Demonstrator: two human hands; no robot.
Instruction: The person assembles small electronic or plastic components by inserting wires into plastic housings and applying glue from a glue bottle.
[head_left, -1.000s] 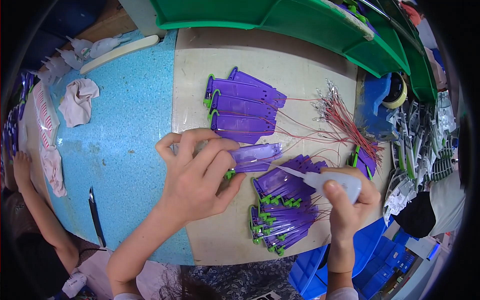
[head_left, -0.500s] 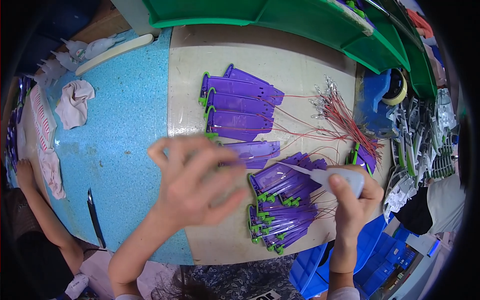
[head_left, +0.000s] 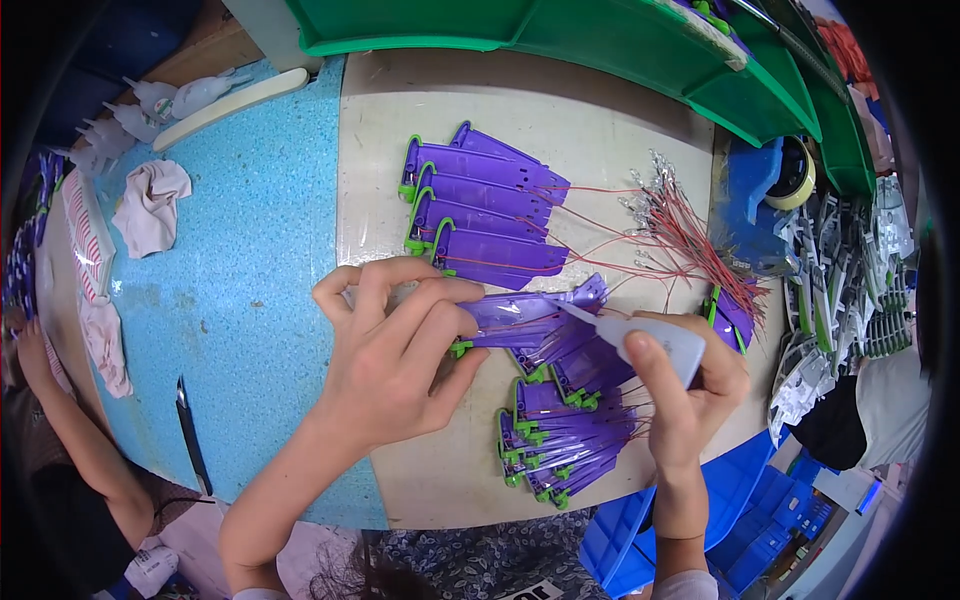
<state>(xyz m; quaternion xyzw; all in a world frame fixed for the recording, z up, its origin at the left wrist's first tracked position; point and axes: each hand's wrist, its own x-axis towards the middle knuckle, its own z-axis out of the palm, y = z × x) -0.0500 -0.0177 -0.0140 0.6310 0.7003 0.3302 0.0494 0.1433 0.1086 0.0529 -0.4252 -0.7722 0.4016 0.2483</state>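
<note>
My left hand [head_left: 395,350] has its fingers curled at the left end of a long purple plastic piece [head_left: 515,318] with green trim. Its fingertips partly hide that end. In my right hand [head_left: 690,385] is a white squeeze bottle [head_left: 665,345] with a thin pointed nozzle. The nozzle slants left, its tip over the purple piece; whether they touch I cannot tell. Beyond lies a row of similar purple pieces [head_left: 500,250] with green hooks and thin red wires. Nearer me, several more purple pieces [head_left: 565,440] overlap in a fanned pile.
Bundled red wires [head_left: 690,235] with silvery ends lie at right. A green shelf [head_left: 600,40] borders the far side, with a tape roll [head_left: 795,175] at its right. A black-handled knife [head_left: 188,435], a cloth [head_left: 150,205] and spare bottles [head_left: 190,95] lie left. Another person's arm [head_left: 90,450] shows at far left.
My left hand has come to the purple piece and closed at its end. My right hand has moved slightly left and down with the bottle. The nearest purple pieces have shifted.
</note>
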